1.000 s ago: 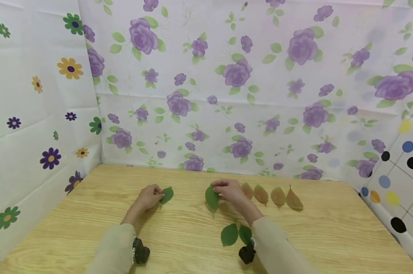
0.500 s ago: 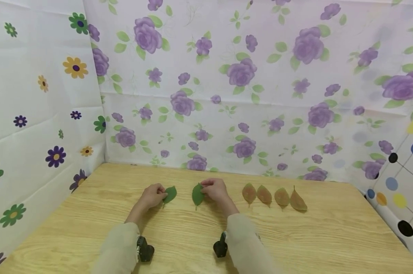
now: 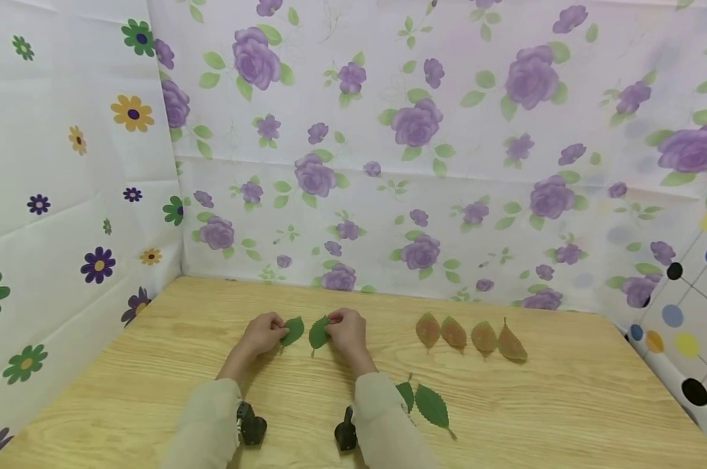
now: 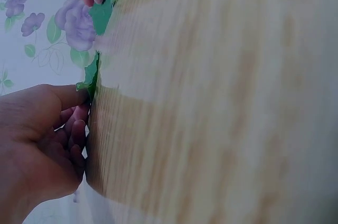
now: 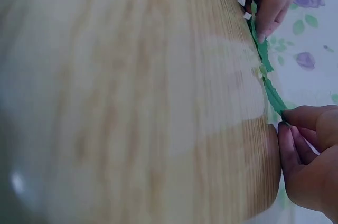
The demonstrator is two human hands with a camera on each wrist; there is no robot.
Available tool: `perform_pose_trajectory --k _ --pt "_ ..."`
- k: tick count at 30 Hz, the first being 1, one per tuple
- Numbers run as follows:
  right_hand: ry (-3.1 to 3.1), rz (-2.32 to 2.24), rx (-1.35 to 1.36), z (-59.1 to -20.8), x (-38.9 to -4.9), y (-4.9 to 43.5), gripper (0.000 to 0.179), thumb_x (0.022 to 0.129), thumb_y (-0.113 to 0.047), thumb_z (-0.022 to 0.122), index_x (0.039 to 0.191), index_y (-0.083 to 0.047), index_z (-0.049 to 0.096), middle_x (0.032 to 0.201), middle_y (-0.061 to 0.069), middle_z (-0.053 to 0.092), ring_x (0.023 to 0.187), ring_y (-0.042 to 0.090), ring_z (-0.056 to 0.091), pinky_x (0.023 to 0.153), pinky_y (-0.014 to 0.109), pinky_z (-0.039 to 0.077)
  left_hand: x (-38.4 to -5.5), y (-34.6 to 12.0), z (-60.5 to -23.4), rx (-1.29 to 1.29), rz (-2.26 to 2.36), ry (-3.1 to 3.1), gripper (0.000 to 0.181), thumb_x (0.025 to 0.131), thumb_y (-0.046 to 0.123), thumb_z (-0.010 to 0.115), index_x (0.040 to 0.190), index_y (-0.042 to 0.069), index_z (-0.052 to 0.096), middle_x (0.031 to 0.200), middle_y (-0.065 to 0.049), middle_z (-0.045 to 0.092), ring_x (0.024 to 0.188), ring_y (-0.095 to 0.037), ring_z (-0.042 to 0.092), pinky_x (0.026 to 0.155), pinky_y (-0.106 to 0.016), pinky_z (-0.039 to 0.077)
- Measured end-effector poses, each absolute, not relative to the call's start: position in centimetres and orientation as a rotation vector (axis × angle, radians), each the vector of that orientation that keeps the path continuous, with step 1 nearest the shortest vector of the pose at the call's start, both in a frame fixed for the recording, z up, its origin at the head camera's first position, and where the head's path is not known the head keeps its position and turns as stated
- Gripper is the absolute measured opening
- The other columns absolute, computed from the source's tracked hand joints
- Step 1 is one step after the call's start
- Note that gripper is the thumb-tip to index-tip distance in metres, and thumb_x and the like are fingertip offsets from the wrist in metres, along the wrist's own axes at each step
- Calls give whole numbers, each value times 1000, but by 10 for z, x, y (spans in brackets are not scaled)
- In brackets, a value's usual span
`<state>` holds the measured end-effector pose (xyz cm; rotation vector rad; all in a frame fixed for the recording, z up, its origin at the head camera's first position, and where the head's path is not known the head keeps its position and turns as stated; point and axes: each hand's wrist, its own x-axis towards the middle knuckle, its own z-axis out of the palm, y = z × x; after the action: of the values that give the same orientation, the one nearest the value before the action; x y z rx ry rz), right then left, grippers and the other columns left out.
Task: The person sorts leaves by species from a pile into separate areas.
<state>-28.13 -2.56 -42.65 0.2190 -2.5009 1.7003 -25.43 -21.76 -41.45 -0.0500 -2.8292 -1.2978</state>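
Note:
My left hand (image 3: pixel 264 333) pinches the near-left edge of a green leaf (image 3: pixel 294 330) with toothed edges, low over the table. Just to its right, my right hand (image 3: pixel 347 333) holds a second green leaf (image 3: pixel 317 334) between thumb and fingers, its stalk pointing toward me. A narrow strip of wood shows between these two leaves. Seen from the left wrist, the thumb of the left hand (image 4: pixel 45 134) lies at the edge of its leaf (image 4: pixel 91 75). In the right wrist view, the right hand (image 5: pixel 311 150) pinches the end of its leaf (image 5: pixel 273 97).
Several reddish-brown leaves (image 3: pixel 428 331) lie in a row at the back right of the wooden table (image 3: pixel 535 417). Two more green leaves (image 3: pixel 432 405) lie beside the right forearm, one partly hidden by the sleeve. A flowered cloth (image 3: pixel 376 215) hangs behind the table.
My right hand has carried its green leaf leftward, up beside the leaf at my left hand. The left hand has stayed nearly still. The leaves near the right sleeve show again.

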Motion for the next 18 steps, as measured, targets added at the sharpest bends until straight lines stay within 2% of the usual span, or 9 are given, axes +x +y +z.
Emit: perform_pose_trajectory --k 10,18 --pt "-2532 1617 225 -430 -282 -32 16 79 10 66 93 4 70 85 9 66 82 20 62 73 27 55 -256 -218 -415 -62 -1279 -2832 9 93 4 59 93 -5 56 84 -10 55 79 -22 51 66 -30 45" --pt "-2542 1607 239 -427 -278 -33 15 80 10 67 93 5 70 85 10 66 83 22 62 73 29 55 -255 -218 -416 -52 -1254 -2841 9 94 4 59 93 -4 57 85 -10 56 80 -23 51 68 -32 46"
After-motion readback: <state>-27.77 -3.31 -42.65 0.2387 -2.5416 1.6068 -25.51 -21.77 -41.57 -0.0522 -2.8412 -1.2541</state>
